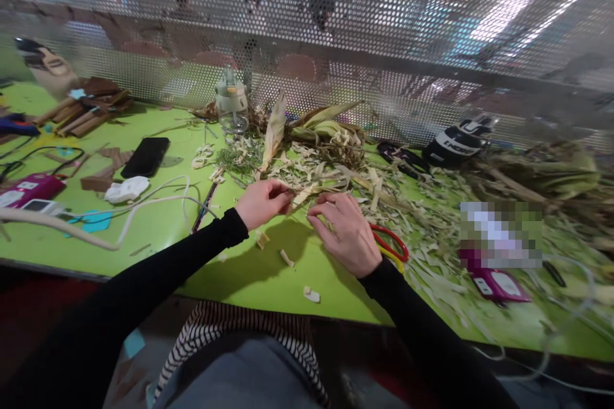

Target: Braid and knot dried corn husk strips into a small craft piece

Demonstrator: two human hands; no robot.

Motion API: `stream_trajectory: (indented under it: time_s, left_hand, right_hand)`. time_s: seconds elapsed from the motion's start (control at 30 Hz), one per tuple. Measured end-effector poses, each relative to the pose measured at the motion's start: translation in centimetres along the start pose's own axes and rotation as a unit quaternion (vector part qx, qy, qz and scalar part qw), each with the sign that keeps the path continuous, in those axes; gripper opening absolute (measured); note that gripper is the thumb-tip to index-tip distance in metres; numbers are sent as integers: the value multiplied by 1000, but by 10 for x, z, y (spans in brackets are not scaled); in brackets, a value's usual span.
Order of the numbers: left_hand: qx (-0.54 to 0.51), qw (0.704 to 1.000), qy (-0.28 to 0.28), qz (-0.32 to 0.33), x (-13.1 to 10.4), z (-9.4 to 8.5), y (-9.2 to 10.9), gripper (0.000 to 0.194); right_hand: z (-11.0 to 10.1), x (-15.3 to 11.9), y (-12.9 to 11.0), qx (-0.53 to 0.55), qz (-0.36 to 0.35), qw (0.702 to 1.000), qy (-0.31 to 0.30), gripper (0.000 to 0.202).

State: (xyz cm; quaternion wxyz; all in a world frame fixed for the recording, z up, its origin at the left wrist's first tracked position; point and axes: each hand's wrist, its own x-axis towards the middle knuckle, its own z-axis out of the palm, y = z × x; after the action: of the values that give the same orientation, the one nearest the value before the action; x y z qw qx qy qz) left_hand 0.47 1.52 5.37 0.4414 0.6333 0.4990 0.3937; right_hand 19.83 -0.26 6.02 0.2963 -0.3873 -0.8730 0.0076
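In front of me, over the green tabletop, both hands are close together. My left hand (263, 203) is closed in a pinch at one end of a pale strip of dried corn husk (306, 194). My right hand (346, 231) faces it with curled fingers, thumb and fingertips near each other; what they hold, if anything, is too small to make out. Scissors with red and yellow handles (394, 248) lie partly under my right wrist. Small husk scraps (286, 259) are scattered below the hands. Behind them stands a pointed dried husk (274, 131) amid a heap of shreds.
A perforated metal screen (297, 32) borders the table's back. To the left are a black phone (146, 157), a white plug (127, 189), cables and a magenta power strip (33, 192). A clear bottle (232, 105), a black bottle (458, 142) and more husks (551, 172) stand or lie farther back.
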Motion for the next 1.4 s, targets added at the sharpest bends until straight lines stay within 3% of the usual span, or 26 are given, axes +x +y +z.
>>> stream_trajectory:
  time_s: [0.1,0.2,0.27,0.37,0.43,0.5,0.57,0.63,0.73,0.8,1.0,1.13,1.3,1.4]
  left_hand:
    - [227,966,35,115,-2,-3,1,16]
    - [291,939,52,177,-3,0,5,18]
    - [250,956,42,148,-1,3,8,16]
    - [62,998,-20,23,4,5,12,10]
    - [-74,995,-59,-43,7,3,16,9]
    - [-152,984,-67,-69,8,-1,18,10]
    - [-182,978,-68,-78,10,-6,19,9]
    - [-187,975,-78,-95,12,-12,18,8]
    - [-174,971,-115,-116,14,-17,13,5]
    - [-156,972,-135,-109,15,-18,9,4]
    - [55,990,-130,18,8,-9,8,10]
    - [235,963,-93,97,5,-7,18,15]
    - [358,928,-25,99,7,-6,20,23]
    - [395,913,-24,98,6,1,16,21]
  right_hand:
    - [-3,-3,-6,83,55,995,-4,10]
    - [-1,-8,-11,186,116,976,-16,10]
    - [3,-11,-12,265,124,956,-9,10]
    - [7,-13,-11,386,136,913,-2,12]
    - [7,-13,-9,427,163,890,1,14]
    - [5,-12,-5,434,187,881,7,16]
    - [1,-10,-3,399,194,896,9,17]
    - [-5,-7,-1,321,180,930,2,16]
    - [-15,-3,-2,174,120,977,-5,13]
    - [-20,-1,-4,101,82,991,21,11]
    - [-17,0,-6,15,70,991,109,11]
    - [-10,-1,-3,-25,68,988,136,12]
    - [-5,-3,-9,-127,-37,989,65,15]
    - [-4,-2,-17,-181,-94,979,14,20]
